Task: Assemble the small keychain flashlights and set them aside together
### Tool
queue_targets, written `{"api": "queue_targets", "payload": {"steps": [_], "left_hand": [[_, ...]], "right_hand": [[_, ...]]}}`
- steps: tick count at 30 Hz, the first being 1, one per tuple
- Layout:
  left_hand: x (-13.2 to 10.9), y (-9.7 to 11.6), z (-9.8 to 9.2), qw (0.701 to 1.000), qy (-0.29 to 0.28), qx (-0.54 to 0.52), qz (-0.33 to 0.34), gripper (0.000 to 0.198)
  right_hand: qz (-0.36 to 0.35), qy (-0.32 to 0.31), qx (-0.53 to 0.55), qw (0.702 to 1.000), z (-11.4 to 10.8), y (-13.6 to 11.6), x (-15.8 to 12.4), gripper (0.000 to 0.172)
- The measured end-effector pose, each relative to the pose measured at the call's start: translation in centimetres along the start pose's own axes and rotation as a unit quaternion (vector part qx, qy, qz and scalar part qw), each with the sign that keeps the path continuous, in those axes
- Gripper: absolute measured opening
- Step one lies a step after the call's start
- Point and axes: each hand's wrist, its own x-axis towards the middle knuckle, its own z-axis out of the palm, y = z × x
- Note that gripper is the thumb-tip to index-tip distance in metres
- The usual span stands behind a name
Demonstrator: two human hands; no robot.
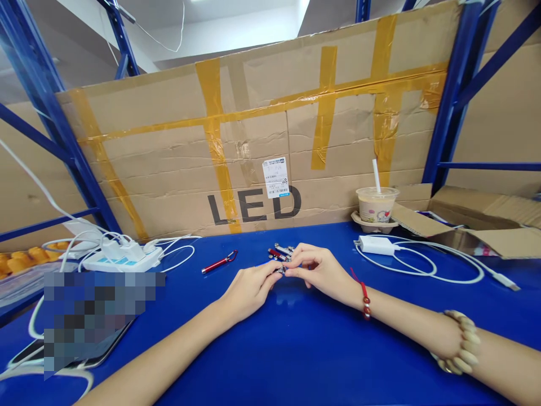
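Observation:
My left hand (249, 290) is closed, thumb and forefinger pinching a small silver metal piece (282, 270). My right hand (321, 273) meets it from the other side, its fingertips pinched on the same piece. Most of that piece is covered by the fingers, so its full shape cannot be made out. Just behind the hands lies a small group of slim red and silver metal tubes (279, 254), partly hidden by my right hand. Apart from them, to the left, a slim red metal tube with a carabiner clip (218, 263) rests on the blue table (287, 355).
At left are a white power strip (122, 258) with plugged-in cables and a partly blurred tablet-like device (112, 344). A drink cup with straw (377, 204), a white charger (376, 245) and an open cardboard box (499, 217) stand right. Cardboard (169, 180) walls the back.

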Motion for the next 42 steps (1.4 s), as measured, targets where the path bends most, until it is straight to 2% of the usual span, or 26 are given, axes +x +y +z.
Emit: {"api": "queue_targets", "payload": {"steps": [13, 19, 27, 30, 34, 39, 42], "left_hand": [[-0.3, 0.3, 0.1, 0.999, 0.007, -0.046, 0.025, 0.027], [-0.5, -0.3, 0.7, 0.997, 0.045, -0.011, 0.064, 0.026], [-0.7, -0.2, 1.0, 0.987, 0.104, 0.036, 0.116, 0.025], [-0.7, -0.2, 1.1, 0.984, 0.118, 0.061, 0.121, 0.023], [-0.6, -0.2, 1.1, 0.979, 0.137, 0.092, 0.122, 0.022], [-0.5, -0.3, 1.1, 0.972, 0.158, 0.124, 0.125, 0.022], [-0.5, -0.3, 1.2, 0.969, 0.159, 0.148, 0.117, 0.021]], "right_hand": [[-0.038, -0.004, -0.036, 0.999, -0.3, -0.4, 0.3, 0.019], [-0.028, -0.035, -0.007, 0.999, 0.1, -0.3, -0.2, 0.023], [-0.090, -0.002, -0.150, 0.985, 0.1, -0.8, -0.4, 0.018], [-0.071, -0.004, -0.171, 0.983, 0.1, -1.2, -0.5, 0.018], [-0.013, 0.008, -0.174, 0.985, 0.4, -1.7, -0.7, 0.022], [0.062, 0.012, -0.141, 0.988, 0.6, -1.6, -0.6, 0.023], [0.080, 0.013, -0.121, 0.989, 0.7, -1.3, -0.4, 0.024]]}}
